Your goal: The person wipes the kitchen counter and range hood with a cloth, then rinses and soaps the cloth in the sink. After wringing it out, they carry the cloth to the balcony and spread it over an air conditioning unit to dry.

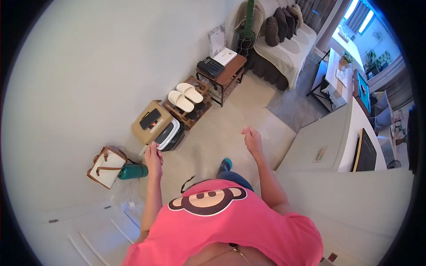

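My left hand is raised in front of me with its fingers curled together, and I make out nothing in it. Beyond its fingertips stand a tan box with a black phone-like object on top and a bin with a white rim. Lower left of that hand are a green bottle and a white bag with brown straps. My right hand hangs over the pale floor, its fingers folded into a loose fist, apart from any object.
White slippers lie on a wooden rack along the wall. Past it stands a small brown table with a black telephone. A sofa with dark cushions is farther back. A white cabinet-like surface borders the right side.
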### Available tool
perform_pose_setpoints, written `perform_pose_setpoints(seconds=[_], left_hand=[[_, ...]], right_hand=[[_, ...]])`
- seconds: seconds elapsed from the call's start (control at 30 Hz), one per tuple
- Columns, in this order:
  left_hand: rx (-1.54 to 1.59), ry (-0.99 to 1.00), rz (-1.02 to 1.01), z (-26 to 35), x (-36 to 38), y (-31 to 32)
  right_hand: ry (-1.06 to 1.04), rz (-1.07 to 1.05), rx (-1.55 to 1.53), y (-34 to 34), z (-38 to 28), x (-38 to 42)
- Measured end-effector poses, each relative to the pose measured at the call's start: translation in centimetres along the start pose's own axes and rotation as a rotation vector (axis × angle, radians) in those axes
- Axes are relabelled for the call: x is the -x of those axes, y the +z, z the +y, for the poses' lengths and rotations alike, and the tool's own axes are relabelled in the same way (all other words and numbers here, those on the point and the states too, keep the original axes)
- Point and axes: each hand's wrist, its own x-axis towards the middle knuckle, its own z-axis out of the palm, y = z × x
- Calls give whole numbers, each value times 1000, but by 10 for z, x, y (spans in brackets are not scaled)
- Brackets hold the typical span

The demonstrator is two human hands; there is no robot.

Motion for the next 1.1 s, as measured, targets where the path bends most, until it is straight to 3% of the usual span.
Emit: perform_pose_setpoints(seconds=[0.07, 0.1, 0.27, 0.47, 0.67, 0.97, 1.1], left_hand=[[-60, -7, -5, 11, -1, -7], [8, 63, -38, 7, -45, 95], [-132, 77, -137, 25, -74, 159], [-183, 24, -364, 23, -134, 255], [-238, -30, -463, 29, -199, 350], [-211, -67, -459, 26, -360, 477], [-266, 87, -483, 29, -415, 545]], right_hand=[[76, 25, 10, 0, -6, 24], [7, 98, 61, -60, 8, -65], [211, 220, -97, -105, 49, -63], [292, 404, -206, -141, 81, -79], [383, 362, -170, -149, 88, -137], [479, 278, -109, -164, 57, -324], [310, 236, -33, -186, 39, -400]])
